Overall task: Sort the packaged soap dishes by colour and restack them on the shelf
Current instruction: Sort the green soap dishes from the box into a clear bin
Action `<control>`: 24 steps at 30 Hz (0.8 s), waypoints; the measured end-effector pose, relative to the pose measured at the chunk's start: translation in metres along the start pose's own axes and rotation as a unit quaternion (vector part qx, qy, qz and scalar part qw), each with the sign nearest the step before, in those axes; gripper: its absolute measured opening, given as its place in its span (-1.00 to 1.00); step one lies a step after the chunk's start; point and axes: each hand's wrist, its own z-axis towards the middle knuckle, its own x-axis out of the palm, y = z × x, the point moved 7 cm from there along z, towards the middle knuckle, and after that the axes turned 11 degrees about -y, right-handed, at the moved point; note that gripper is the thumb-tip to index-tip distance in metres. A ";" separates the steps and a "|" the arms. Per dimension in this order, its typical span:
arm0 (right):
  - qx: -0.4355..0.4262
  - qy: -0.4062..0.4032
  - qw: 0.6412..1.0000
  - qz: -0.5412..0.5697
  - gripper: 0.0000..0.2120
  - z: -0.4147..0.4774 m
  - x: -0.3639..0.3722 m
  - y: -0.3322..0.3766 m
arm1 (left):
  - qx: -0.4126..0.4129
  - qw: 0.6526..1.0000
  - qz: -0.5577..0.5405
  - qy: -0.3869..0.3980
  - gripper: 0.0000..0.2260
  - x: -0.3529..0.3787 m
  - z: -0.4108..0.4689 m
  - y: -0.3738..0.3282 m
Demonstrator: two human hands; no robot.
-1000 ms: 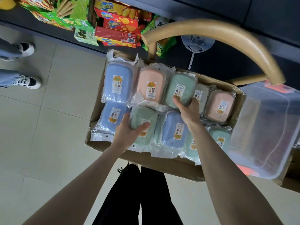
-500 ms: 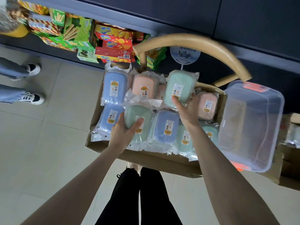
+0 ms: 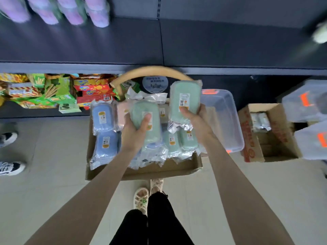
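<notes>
A cardboard box point(image 3: 159, 171) on a chair holds packaged soap dishes in blue point(image 3: 103, 116), pink point(image 3: 121, 112) and green point(image 3: 188, 140). My left hand point(image 3: 134, 133) grips one green packaged dish point(image 3: 141, 114) lifted above the box, thumb across its label. My right hand point(image 3: 196, 121) grips a second green dish point(image 3: 184, 99), held higher and to the right. Above them runs a dark shelf point(image 3: 212, 45), bare in its middle part.
Purple packs point(image 3: 70, 13) stand at the shelf's left end. Snack boxes point(image 3: 92, 92) fill the lower shelf. A clear plastic tub point(image 3: 228, 121) sits right of the box, then an open carton point(image 3: 254, 140). Another person's shoes point(image 3: 10, 167) are at the left.
Both hands have lifted a green dish each out of the box. My view has tilted up, bringing the dark upper shelf into sight.
</notes>
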 end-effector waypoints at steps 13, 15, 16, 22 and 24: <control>-0.163 -0.179 0.969 0.051 -0.42 -0.067 -0.229 0.125 | 0.148 0.976 -0.066 0.143 -0.59 0.112 -0.101 -0.190; -0.189 -0.193 0.961 0.059 -0.39 -0.077 -0.272 0.134 | 0.177 0.970 -0.077 0.146 -0.63 0.139 -0.132 -0.212; -0.198 -0.199 0.958 0.063 -0.38 -0.080 -0.294 0.135 | 0.191 0.966 -0.083 0.153 -0.66 0.154 -0.149 -0.222; -0.242 -0.225 0.943 0.020 -0.45 -0.097 -0.430 0.139 | 0.229 0.952 -0.093 0.184 -0.60 0.247 -0.263 -0.252; -0.259 -0.228 0.938 -0.013 -0.38 -0.100 -0.470 0.147 | 0.237 0.948 -0.098 0.187 -0.63 0.274 -0.293 -0.267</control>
